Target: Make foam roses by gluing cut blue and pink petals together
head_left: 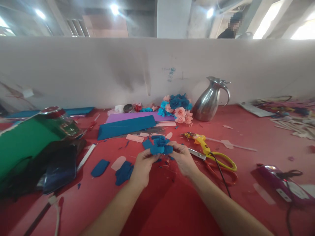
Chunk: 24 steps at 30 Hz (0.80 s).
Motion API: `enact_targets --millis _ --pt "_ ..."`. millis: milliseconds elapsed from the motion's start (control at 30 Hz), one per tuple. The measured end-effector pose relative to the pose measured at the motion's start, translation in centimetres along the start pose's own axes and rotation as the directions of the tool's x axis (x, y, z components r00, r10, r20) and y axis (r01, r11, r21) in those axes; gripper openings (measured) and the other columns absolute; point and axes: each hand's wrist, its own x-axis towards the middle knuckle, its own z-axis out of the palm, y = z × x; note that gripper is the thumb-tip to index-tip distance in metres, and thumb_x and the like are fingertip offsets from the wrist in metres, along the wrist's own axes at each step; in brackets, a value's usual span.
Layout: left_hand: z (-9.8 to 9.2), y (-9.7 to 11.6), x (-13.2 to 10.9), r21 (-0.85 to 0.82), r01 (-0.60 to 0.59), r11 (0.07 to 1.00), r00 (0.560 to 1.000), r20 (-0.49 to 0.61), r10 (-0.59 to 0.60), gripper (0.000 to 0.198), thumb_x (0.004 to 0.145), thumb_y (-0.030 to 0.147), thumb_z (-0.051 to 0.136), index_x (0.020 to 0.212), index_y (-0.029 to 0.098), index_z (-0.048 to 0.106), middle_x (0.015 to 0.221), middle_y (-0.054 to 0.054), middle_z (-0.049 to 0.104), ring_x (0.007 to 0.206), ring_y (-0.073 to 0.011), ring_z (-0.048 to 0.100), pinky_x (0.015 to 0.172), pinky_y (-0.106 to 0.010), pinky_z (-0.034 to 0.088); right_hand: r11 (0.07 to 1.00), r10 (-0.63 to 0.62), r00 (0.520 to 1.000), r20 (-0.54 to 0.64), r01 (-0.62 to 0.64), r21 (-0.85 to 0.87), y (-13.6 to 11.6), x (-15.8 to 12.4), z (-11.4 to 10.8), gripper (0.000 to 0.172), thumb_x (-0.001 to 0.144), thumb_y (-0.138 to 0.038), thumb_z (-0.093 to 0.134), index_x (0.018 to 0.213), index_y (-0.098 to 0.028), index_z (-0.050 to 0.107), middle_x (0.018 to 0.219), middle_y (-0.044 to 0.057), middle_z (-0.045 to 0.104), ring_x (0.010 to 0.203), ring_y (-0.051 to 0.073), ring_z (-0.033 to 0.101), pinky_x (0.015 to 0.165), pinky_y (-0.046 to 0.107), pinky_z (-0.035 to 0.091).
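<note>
"What's in the hands, nearest us?"

"A blue paper flower, just above the red table. The left hand pinches it on one side, the right hand on the other."

"Is that one done?"

"Well along, I'd judge: gathered centre, broad petals spread round it. Whether it's complete, I can't tell."

"Anything left over?"

"A loose blue piece and a blue cutout lie left of the hands, apparently unused. The scissors and yellow glue gun lie to the right, neither held."

"And farther back?"

"A blue sheet, then a bunch of blue and pink flowers, seemingly finished, beside a steel jug."
</note>
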Motion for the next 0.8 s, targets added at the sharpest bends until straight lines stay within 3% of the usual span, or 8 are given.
enact_targets --millis 300,533,800 --pt "0.1 0.3 0.0 -0.192 0.14 0.971 0.99 0.048 -0.133 0.02 0.052 0.018 0.085 0.069 0.014 0.075 0.069 -0.005 0.073 0.062 -0.0122 0.063 0.07 -0.026 0.05 0.992 0.123 0.992 -0.007 -0.123 0.035 0.8 -0.4 0.4 0.023 0.063 -0.039 0.078 0.063 -0.017 0.07 0.057 0.0 0.06 0.055 0.012 0.051 0.056 0.026 0.038" --pt "-0.1 -0.1 0.1 -0.14 0.1 0.985 0.995 0.033 -0.096 0.019 0.05 0.017 0.084 0.067 0.015 0.076 0.069 -0.005 0.074 0.063 -0.0128 0.062 0.071 -0.026 0.05 0.99 0.125 0.992 0.004 -0.124 0.072 0.4 -0.4 0.9 0.024 0.056 -0.036 0.083 0.067 -0.018 0.071 0.061 -0.001 0.061 0.059 0.012 0.05 0.061 0.026 0.039" --pt "-0.4 -0.5 0.1 -0.024 0.011 1.0 0.997 0.079 -0.009 0.015 0.06 0.022 0.08 0.075 0.019 0.078 0.073 -0.003 0.075 0.077 -0.0183 0.066 0.086 -0.034 0.048 0.996 0.074 0.996 0.056 -0.077 0.054 -0.1 -0.5 1.1 0.024 0.058 -0.037 0.082 0.072 -0.02 0.072 0.071 -0.001 0.062 0.069 0.013 0.052 0.074 0.028 0.042"
